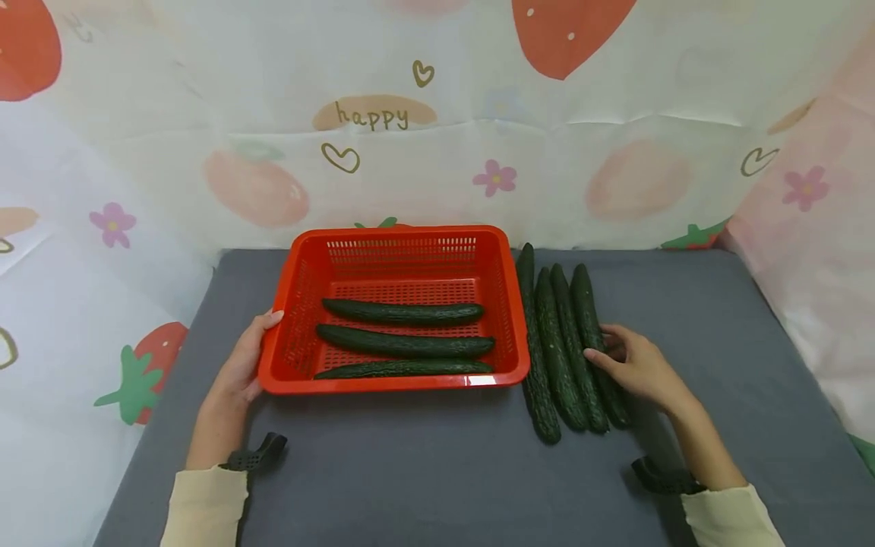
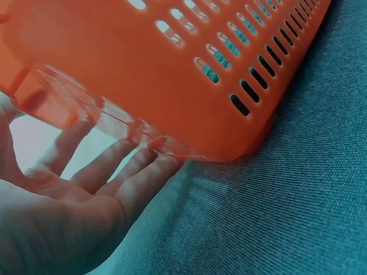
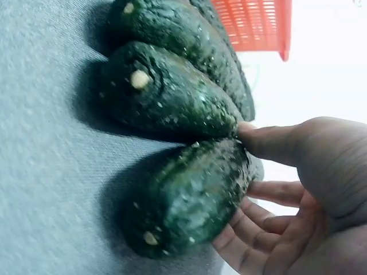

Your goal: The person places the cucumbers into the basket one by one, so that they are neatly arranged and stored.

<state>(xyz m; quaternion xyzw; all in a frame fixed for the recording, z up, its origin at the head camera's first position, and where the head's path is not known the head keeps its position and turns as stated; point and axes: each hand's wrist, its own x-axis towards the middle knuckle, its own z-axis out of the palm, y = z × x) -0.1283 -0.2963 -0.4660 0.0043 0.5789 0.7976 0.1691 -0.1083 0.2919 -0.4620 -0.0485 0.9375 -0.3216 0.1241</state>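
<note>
A red plastic basket stands on the table, with three dark green cucumbers lying crosswise inside; the middle one is fully visible. At its left side my left hand grips the rim, thumb on top. The left wrist view shows that hand's fingers bent against the basket's outer wall. Several more cucumbers lie side by side to the right of the basket. My right hand holds the rightmost cucumber around its middle, thumb on the near side and fingers on the far side.
A grey cloth covers the table. Next to the held one lie other cucumbers, the leftmost against the basket's right side. Behind the table hangs a white curtain printed with strawberries and flowers.
</note>
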